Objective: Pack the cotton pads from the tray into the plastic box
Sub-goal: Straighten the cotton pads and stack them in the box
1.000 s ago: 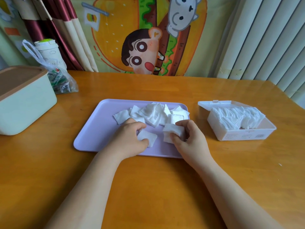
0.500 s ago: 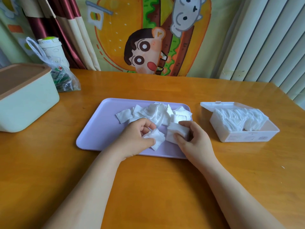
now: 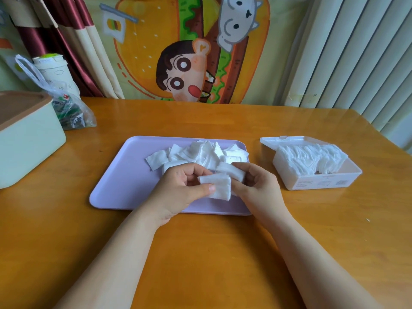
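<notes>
Over the near edge of the lilac rectangular plastic tray (image 3: pixel 124 175), the left hand (image 3: pixel 182 188) pinches a small stack of white square cotton pads (image 3: pixel 219 187), while the right hand (image 3: pixel 256 186) grips a second stack (image 3: pixel 233 171) just beside it. Squaring both stacks' edges before joining them should help. Beyond lies the loose pile (image 3: pixel 200 152). To the right, the part-filled translucent plastic box (image 3: pixel 323 182) stands open on the orange wooden tabletop (image 3: pixel 200 253).

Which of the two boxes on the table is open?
The clear plastic box right of the purple tray: lid flipped back, cotton pads inside. The cream box at left has its brown lid on.
</notes>
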A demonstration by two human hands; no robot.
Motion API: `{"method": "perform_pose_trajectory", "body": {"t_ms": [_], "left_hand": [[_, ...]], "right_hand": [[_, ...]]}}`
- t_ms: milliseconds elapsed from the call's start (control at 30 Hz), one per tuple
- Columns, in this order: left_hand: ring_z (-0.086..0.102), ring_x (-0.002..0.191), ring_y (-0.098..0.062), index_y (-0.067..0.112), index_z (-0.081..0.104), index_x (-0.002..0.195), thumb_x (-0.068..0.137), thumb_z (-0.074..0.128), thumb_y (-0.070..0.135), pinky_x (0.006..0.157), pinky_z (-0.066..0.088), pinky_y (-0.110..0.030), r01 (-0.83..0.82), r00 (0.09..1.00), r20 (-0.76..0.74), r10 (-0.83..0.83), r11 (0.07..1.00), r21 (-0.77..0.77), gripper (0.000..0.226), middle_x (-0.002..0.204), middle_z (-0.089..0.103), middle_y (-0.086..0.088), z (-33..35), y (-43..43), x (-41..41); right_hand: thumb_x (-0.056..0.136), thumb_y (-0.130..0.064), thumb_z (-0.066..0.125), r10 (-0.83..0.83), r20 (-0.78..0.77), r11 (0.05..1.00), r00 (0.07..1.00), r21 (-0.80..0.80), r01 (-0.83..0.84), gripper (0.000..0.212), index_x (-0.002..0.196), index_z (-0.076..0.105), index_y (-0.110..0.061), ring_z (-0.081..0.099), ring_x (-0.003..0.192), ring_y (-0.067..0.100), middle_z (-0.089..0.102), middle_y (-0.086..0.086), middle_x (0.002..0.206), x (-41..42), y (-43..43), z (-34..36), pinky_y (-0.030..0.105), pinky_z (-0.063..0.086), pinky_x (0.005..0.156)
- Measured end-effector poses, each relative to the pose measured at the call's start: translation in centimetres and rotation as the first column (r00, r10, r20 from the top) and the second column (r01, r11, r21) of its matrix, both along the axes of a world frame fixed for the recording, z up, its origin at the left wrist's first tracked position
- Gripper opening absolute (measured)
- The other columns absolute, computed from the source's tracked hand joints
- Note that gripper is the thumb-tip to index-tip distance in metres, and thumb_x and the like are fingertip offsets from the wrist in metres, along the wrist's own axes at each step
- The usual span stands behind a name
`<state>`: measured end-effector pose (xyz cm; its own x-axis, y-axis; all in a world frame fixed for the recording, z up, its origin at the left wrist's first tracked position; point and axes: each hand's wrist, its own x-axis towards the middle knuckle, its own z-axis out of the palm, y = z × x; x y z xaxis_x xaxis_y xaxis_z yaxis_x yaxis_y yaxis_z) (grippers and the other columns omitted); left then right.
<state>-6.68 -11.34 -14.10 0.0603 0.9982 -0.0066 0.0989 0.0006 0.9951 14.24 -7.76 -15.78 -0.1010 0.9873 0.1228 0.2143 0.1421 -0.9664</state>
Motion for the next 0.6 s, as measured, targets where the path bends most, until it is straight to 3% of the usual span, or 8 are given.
{"method": "perform_pose_trajectory", "body": {"t_ms": [100,233,300,400,500,600], "left_hand": [[0.069,0.096,-0.031,0.025,0.079,0.101,0.088,0.082,0.008,0.093,0.059,-0.044,-0.005,0.999,-0.047,0.007,0.999,0.036,0.021,0.106,0.074,-0.018,-0.4,0.2,0.4],[0.068,0.094,-0.029,0.031,0.079,0.109,0.092,0.078,0.014,0.088,0.059,-0.034,0.009,0.994,-0.109,-0.004,0.999,0.042,0.024,0.106,0.073,-0.017,-0.8,0.3,0.6],[0.072,0.096,-0.026,0.028,0.078,0.108,0.088,0.082,0.009,0.091,0.062,-0.034,0.003,0.997,-0.074,-0.001,0.999,0.032,0.028,0.104,0.075,-0.014,-0.7,0.2,0.7],[0.071,0.090,-0.021,0.019,0.073,0.107,0.082,0.086,0.003,0.092,0.062,-0.037,-0.023,0.999,-0.023,0.024,1.000,0.008,0.032,0.099,0.076,-0.013,-0.6,0.2,0.7],[0.071,0.090,-0.023,0.015,0.071,0.106,0.081,0.087,0.001,0.093,0.061,-0.043,-0.056,0.998,-0.010,0.056,0.998,0.001,0.033,0.099,0.076,-0.015,-0.8,0.4,0.8],[0.072,0.091,-0.027,0.012,0.069,0.103,0.080,0.089,0.005,0.091,0.061,-0.043,-0.093,0.995,-0.026,0.094,0.995,0.018,0.031,0.101,0.075,-0.016,-0.9,0.5,0.8]], "right_hand": [[0.089,-0.008,0.081,0.123,-0.036,0.992,0.992,-0.013,-0.124,0.028,0.105,0.080,-0.031,0.073,0.084,0.020,0.081,0.009,0.095,0.3,-0.2,0.7,0.049,0.060,0.080],[0.091,-0.011,0.080,0.208,-0.035,0.978,0.978,-0.006,-0.208,0.022,0.100,0.083,-0.032,0.067,0.077,0.026,0.076,0.025,0.094,0.4,-0.5,1.3,0.044,0.057,0.076],[0.094,-0.008,0.078,0.210,-0.035,0.977,0.977,-0.011,-0.211,0.024,0.100,0.082,-0.031,0.076,0.085,0.033,0.080,0.015,0.095,0.5,-0.4,1.3,0.042,0.060,0.081],[0.097,-0.005,0.073,0.203,-0.018,0.979,0.979,-0.024,-0.204,0.031,0.107,0.077,-0.034,0.077,0.100,0.031,0.083,0.001,0.100,0.7,-0.1,0.8,0.044,0.060,0.090],[0.099,-0.013,0.074,0.198,0.019,0.980,0.980,-0.038,-0.197,0.027,0.126,0.076,-0.018,0.075,0.105,0.035,0.082,0.004,0.104,0.8,0.4,-0.1,0.055,0.058,0.099],[0.102,-0.015,0.070,0.187,0.025,0.982,0.982,-0.042,-0.186,0.031,0.133,0.071,-0.014,0.076,0.106,0.032,0.082,0.007,0.108,0.7,0.4,-0.2,0.056,0.058,0.100]]}}
